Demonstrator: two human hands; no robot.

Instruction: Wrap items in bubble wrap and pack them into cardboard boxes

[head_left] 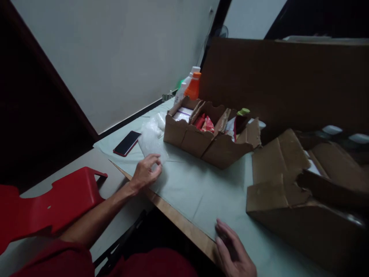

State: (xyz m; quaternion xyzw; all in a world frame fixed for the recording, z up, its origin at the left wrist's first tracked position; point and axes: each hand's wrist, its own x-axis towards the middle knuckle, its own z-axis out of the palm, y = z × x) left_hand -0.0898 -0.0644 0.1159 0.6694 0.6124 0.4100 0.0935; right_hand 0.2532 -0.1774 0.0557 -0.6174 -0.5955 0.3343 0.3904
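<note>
Right hand rests flat, fingers spread, at 5 o'clock; left hand pinches a soft, light, likely slippery plastic bag by its near edge at 9 o'clock.

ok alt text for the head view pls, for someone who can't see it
A person's left hand presses on a clear plastic bag on a table, while the right hand rests open near the table's edge. Beside the bag lie a phone and a cardboard box of packets, with bottles behind and a red chair at left.
</note>
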